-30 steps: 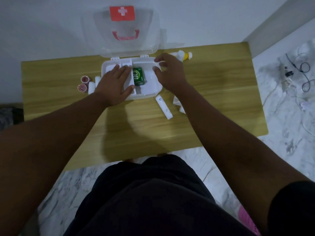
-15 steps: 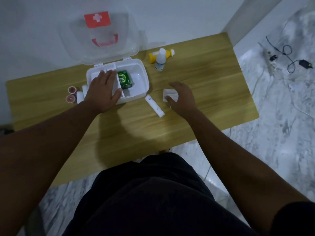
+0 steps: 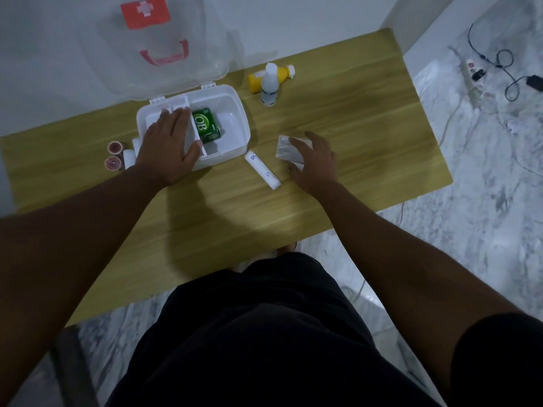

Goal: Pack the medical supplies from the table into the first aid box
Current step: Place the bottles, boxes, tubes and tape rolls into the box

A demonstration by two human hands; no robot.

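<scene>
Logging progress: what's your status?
Left hand flat on open box. Right hand on white packet, not lifted. Tube, bottles still out. Nothing blocking.

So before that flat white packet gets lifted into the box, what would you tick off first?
1. Lid up: the clear lid stands open behind the first aid box. Ok.
2. Room inside: only a green carton shows in the right compartment, with bare floor beside it. Ok.
3. Box steadied: the left hand lies flat over its left side. Ok.
4. Grip on the white packet: the right hand rests on it with fingers spread, not closed. Not ok.
5. Path clear: the white tube lies between packet and box. Not ok along the table.
6. Packet count under the hand: cannot tell.
</scene>
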